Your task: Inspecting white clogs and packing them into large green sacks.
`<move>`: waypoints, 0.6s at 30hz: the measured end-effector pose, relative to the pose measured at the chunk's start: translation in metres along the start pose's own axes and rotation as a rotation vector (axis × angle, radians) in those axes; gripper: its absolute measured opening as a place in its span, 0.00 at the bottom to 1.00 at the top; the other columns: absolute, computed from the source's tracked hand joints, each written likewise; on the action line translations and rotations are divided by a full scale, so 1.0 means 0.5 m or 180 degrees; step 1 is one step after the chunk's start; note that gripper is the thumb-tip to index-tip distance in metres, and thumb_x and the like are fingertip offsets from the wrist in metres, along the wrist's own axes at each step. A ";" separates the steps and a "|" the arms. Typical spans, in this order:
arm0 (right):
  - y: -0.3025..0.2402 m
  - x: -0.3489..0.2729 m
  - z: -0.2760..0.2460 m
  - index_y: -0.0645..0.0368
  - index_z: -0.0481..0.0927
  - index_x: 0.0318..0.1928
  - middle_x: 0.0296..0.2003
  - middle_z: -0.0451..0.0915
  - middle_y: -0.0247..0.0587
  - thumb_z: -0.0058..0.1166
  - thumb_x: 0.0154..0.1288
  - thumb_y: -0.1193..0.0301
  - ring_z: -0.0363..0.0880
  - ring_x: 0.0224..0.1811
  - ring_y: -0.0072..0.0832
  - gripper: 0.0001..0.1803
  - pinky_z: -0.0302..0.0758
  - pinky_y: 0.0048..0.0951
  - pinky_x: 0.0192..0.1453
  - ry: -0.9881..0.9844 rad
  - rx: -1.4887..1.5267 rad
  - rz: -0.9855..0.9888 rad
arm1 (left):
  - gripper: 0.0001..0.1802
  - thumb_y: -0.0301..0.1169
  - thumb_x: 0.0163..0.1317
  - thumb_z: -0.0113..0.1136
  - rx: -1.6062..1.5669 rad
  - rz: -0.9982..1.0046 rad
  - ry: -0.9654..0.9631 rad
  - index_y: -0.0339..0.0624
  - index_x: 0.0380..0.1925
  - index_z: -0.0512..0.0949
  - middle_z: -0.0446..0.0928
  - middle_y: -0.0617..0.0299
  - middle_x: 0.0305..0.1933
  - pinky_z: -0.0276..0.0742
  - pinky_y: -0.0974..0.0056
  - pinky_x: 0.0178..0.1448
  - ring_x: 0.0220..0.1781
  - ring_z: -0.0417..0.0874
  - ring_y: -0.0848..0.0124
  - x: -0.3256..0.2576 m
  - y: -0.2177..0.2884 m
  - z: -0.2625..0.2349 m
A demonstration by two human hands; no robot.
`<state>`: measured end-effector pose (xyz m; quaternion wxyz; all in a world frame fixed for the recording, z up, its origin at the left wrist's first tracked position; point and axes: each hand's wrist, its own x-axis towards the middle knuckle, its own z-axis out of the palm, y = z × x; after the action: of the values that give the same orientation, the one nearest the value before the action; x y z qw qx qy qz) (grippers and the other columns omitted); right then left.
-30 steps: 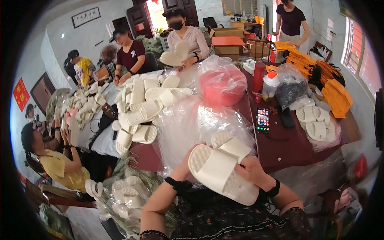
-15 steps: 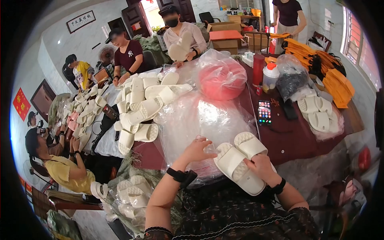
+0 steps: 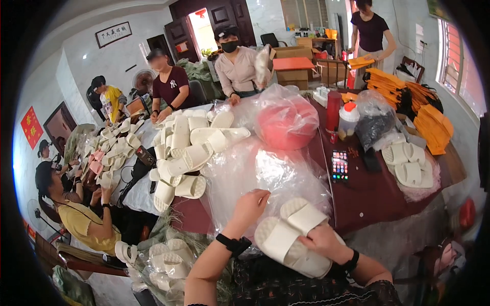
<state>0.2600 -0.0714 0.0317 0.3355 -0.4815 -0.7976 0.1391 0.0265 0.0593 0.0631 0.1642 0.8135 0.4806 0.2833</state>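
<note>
My right hand [image 3: 322, 241] grips a pair of cream slide slippers [image 3: 279, 238] by their straps, low over my lap at the table's front edge. The slippers lie side by side, their textured footbeds facing up. My left hand [image 3: 250, 206] is raised to the left of the slippers, its fingers drawn together. It is over a broad stack of clear plastic bags [image 3: 255, 176]; whether a thin film is between the fingertips cannot be made out. Left of the bags lies a heap of loose cream slippers [image 3: 191, 158].
A plastic-wrapped red bundle [image 3: 286, 122] sits behind the bags. A phone [image 3: 340, 166], a bottle [image 3: 348, 121] and bagged slippers [image 3: 408, 163] are on the right of the dark red table [image 3: 360, 201]. Wrapped slippers [image 3: 171, 257] lie lower left. Several co-workers work around the table.
My right hand has brought the slippers down and left, nearer my body. The left hand has moved away from the slippers and its fingers have closed. A co-worker opposite has raised a wrapped item.
</note>
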 end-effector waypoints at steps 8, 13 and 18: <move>0.023 0.084 0.011 0.64 0.76 0.13 0.15 0.74 0.52 0.56 0.61 0.60 0.75 0.20 0.47 0.24 0.71 0.43 0.28 0.0809 -0.0549 0.0596 | 0.12 0.32 0.61 0.55 0.0237 0.0573 0.0450 0.45 0.43 0.81 0.80 0.55 0.48 0.77 0.57 0.49 0.45 0.81 0.54 -0.015 0.035 -0.027; 0.014 0.122 0.020 0.64 0.77 0.16 0.17 0.75 0.53 0.55 0.61 0.61 0.76 0.20 0.47 0.23 0.71 0.44 0.27 0.0737 -0.0688 0.0429 | 0.13 0.31 0.59 0.57 0.0763 0.1250 0.0711 0.42 0.43 0.80 0.77 0.51 0.53 0.76 0.55 0.53 0.51 0.78 0.51 -0.008 0.037 -0.022; 0.010 0.182 0.048 0.64 0.78 0.17 0.17 0.76 0.54 0.51 0.64 0.57 0.77 0.21 0.46 0.25 0.72 0.45 0.28 0.0716 -0.0941 0.0336 | 0.13 0.27 0.58 0.56 0.0324 0.1379 0.0874 0.39 0.44 0.79 0.75 0.49 0.54 0.74 0.54 0.56 0.53 0.76 0.50 0.022 0.025 -0.002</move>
<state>0.2191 0.0120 0.0476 0.3404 -0.5792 -0.7405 -0.0169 0.0386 0.0629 0.0737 -0.0082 0.8586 0.3266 0.3951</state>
